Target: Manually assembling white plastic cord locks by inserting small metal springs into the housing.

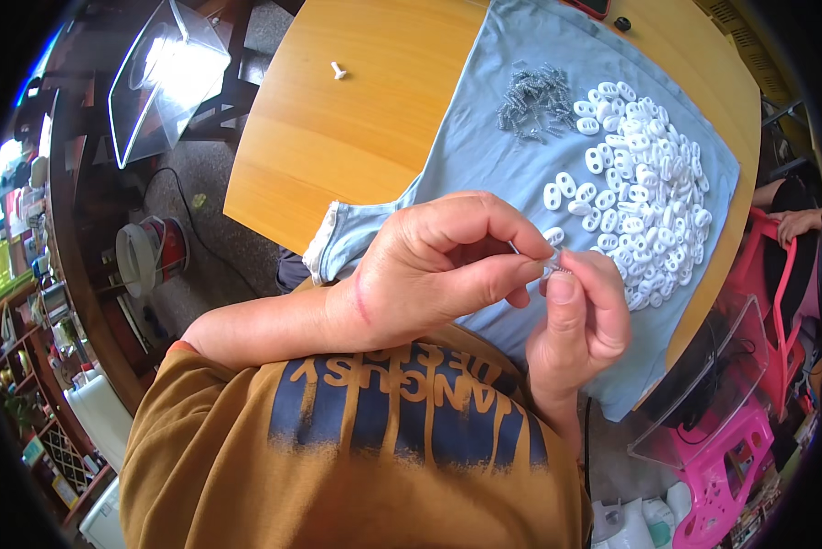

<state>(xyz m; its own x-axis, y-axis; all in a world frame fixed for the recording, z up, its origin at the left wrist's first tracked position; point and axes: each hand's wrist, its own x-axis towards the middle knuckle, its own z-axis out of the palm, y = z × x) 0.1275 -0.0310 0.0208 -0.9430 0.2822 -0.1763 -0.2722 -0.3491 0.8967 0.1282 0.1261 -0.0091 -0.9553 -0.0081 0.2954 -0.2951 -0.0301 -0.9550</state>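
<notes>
Your left hand (447, 261) and right hand (580, 329) were close together, fingertips pinching small coiled metal piece (564, 269). Blue cloth (488, 156) covered part of wooden table (338, 137) before you, bearing gray metal pile (533, 99) and larger heap of white 2-holed ovals (653, 197). 1 small white peg (338, 70) lay left, on bare wood.

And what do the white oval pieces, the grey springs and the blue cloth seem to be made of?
White oval pieces: probably moulded plastic, smooth and slightly glossy; their shapes repeat closely.
Grey springs: likely metal wire, given the grey sheen.
Blue cloth: soft matte fabric, shown by its wrinkles; cotton or synthetic, unclear.
</notes>
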